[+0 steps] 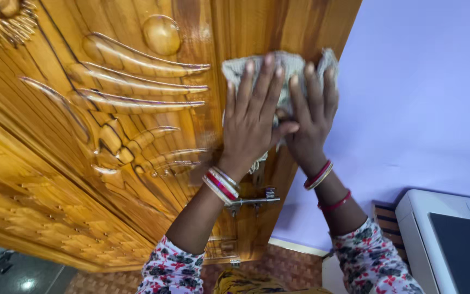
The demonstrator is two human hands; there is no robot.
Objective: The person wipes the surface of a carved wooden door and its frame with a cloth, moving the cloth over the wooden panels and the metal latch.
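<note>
A carved, glossy wooden door (110, 109) fills the left and centre of the head view. A pale grey cloth (289, 68) is pressed flat against its upper right part, near the door's edge. My left hand (254, 114) lies on the cloth with fingers spread and pointing up. My right hand (314, 111) is beside it, also flat on the cloth, thumbs nearly touching. Both wrists wear red and white bangles. A metal door handle (254, 201) sticks out below my left wrist.
A lilac wall (420, 92) is to the right of the door. A white appliance with a dark panel (452, 245) stands at the lower right. Patterned brown flooring (295, 267) shows below, and dark glossy floor at the lower left.
</note>
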